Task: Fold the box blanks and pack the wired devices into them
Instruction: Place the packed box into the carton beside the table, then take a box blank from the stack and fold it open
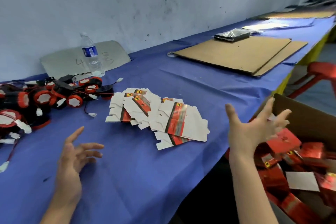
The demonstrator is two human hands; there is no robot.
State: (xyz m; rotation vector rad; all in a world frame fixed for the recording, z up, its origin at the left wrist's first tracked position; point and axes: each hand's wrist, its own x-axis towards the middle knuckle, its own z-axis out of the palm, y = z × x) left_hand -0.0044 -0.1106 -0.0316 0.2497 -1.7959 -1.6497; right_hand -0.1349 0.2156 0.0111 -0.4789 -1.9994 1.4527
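- While nothing is being held right now, both hands are hovering over the blue tablecloth (pixel 145 178) with fingers spread wide.
- Left hand (pixel 72 162) is sitting in the lower left of the frame, palm angled inward, fingers loosely fanned out just above the cloth.
- Right hand (pixel 252 129) is hanging at the right-centre, fingers splayed, reaching over the table edge toward the brown carton (pixel 309 112) at the lower right.
- That carton is holding a jumble of folded red boxes (pixel 283 142), all tossed in at odd angles.
- Flat box blanks (pixel 163 116) are lying in a loose fanned pile in the middle of the frame, white sides mostly up with red and black printed strips showing, between the two hands and a bit further back.
- Wired devices (pixel 54 94) are heaping up at the left edge, black and red round things with thin wires and white plugs trailing out onto the cloth.
- Behind them a water bottle (pixel 91 54) is standing upright, with a grey board (pixel 63 60) leaning on the wall behind it.
- Further back toward the upper right, cardboard sheets (pixel 236 54) are lying flat with a dark wrapped packet (pixel 232 32) just behind them.
- Red stool (pixel 320 72) is poking in at the right edge.
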